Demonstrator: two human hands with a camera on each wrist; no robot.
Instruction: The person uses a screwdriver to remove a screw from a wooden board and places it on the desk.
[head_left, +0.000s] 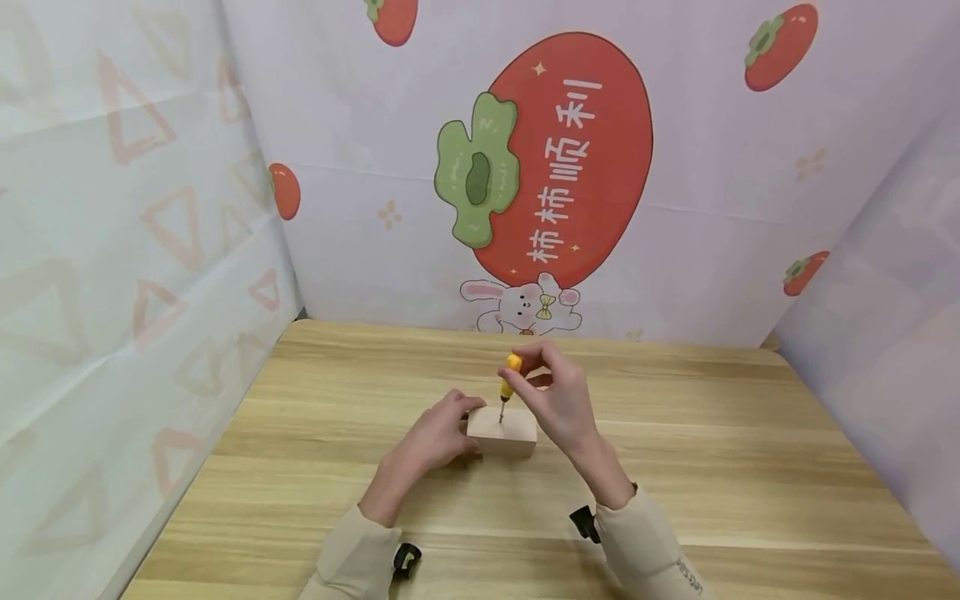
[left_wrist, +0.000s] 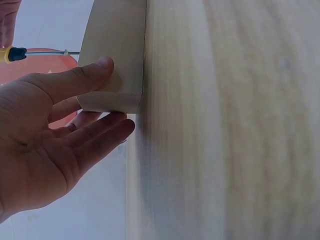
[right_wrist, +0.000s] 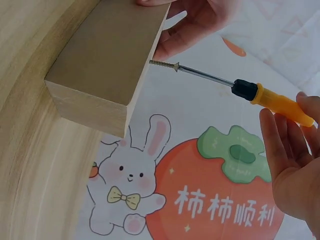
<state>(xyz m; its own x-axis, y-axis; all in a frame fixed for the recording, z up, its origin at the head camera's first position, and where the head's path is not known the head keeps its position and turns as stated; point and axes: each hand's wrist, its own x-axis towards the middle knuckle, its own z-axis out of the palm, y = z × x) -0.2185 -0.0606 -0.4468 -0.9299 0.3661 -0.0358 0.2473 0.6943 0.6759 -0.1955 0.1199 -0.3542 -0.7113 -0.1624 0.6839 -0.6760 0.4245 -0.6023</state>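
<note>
A pale wooden block (head_left: 504, 433) lies on the wooden table, its left end held between the thumb and fingers of my left hand (head_left: 444, 433). My right hand (head_left: 558, 400) pinches the yellow handle of a screwdriver (head_left: 507, 385) from above. The screwdriver stands nearly upright over the block, leaning slightly. In the right wrist view a brass-coloured screw (right_wrist: 164, 64) sits between the driver's tip and the block's top face, most of its thread showing. The left wrist view has the thumb (left_wrist: 82, 79) flat along the block's near side.
The light wooden table (head_left: 712, 467) spreads around the block. Behind it hangs a white cloth (head_left: 360, 225) with a large red persimmon and a rabbit printed on it. Another cloth (head_left: 112, 275), patterned with triangles, closes the left side.
</note>
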